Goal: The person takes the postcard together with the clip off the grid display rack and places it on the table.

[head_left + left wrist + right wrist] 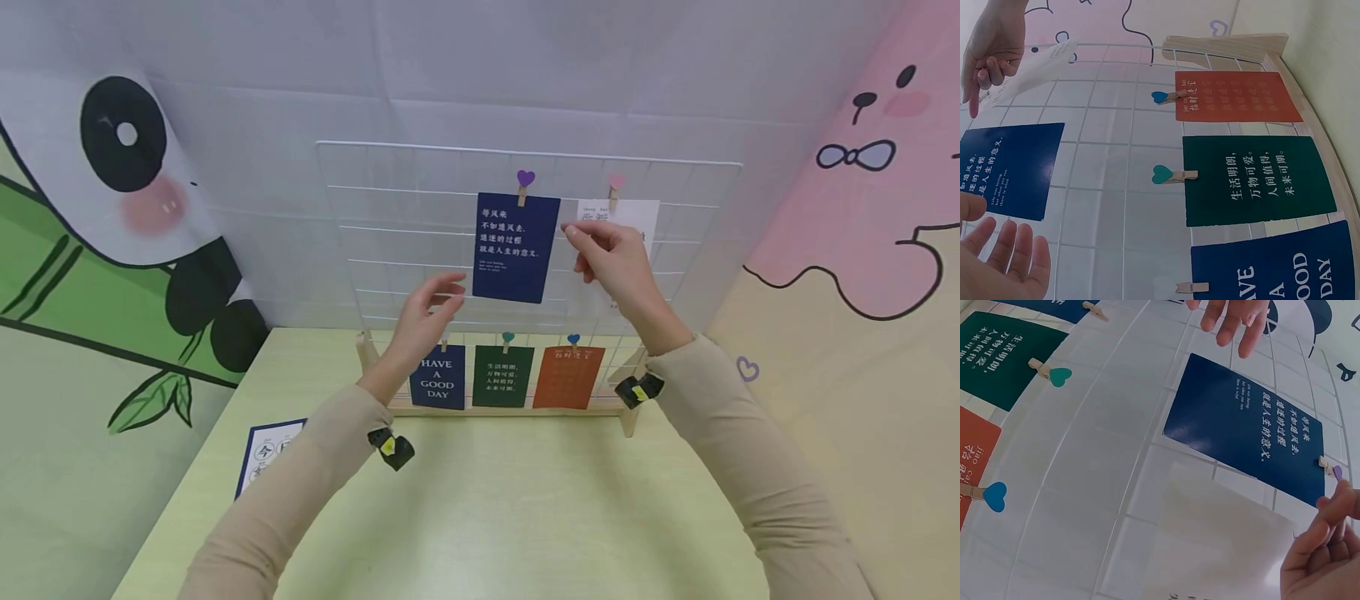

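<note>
Currently, the navy card (513, 275) hangs clipped high on the wire grid (420, 147); alignment appears underway. Before the grid, the left hand (426, 315) is loosely spread, the right hand (617, 260) narrow, both empty. Next, likely level the card lightly.

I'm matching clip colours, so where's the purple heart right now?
In the head view, the purple heart is high on the rack, near its middle, atop the clip on the upper blue card, left of the pink heart.
</note>
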Motion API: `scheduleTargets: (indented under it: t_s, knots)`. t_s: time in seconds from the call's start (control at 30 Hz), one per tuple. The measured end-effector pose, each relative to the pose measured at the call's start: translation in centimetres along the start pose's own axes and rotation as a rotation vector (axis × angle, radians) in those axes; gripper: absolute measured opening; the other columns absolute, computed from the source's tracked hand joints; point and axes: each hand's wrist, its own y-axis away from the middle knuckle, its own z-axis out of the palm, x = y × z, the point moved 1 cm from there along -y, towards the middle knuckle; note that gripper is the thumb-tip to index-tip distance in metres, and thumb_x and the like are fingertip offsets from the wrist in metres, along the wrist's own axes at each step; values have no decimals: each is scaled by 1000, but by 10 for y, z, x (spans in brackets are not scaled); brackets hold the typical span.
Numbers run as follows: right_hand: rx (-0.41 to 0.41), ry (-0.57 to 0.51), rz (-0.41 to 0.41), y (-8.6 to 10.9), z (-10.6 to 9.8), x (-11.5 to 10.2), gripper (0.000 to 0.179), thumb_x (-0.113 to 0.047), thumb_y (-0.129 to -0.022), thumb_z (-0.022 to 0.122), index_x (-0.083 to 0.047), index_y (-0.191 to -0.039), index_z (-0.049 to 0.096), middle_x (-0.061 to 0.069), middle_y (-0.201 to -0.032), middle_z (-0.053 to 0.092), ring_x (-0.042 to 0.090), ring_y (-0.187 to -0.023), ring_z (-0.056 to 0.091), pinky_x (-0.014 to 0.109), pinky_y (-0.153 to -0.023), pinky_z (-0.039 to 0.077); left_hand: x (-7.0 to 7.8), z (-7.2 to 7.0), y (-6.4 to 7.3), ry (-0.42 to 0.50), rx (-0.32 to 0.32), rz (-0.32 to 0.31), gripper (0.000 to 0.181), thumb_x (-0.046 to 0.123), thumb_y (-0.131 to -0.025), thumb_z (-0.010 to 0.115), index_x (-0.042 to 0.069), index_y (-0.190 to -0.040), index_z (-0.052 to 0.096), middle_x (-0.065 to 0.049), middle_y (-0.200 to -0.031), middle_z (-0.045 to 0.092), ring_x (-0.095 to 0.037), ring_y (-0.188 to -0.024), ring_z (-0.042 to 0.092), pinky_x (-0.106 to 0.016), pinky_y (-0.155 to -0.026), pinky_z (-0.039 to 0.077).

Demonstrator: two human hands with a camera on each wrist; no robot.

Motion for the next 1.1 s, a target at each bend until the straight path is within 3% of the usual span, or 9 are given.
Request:
scheduleTargets:
  t_s: [0.33,0.77,1.1]
  knots:
    - [25,124,-4,9,10,-36,33,-30,-87,54,-8,-111,61,10,-66,52,17,-53,46,21,-50,43,-1,4,-7,-37,4,-15,33,22,-91,50,14,-122,49,-2,-109,53,-17,-96,48,-31,-78,45]
    - [16,112,-9,-3,20,-46,33,-27,-87,56,-10,-115,59,7,-62,53,16,-50,46,22,-48,43,2,10,-11,-18,-7,-43,34,20,-90,51,12,-124,47,-1,-118,50,-18,-101,47,-32,-80,45]
    - [-1,116,8,-14,27,-53,37,-27,-88,55,-18,-124,52,7,-61,54,16,-48,47,30,-49,42,1,14,-17,-28,11,-48,35,18,-90,52,13,-124,47,0,-118,50,-16,-100,47,-32,-76,46]
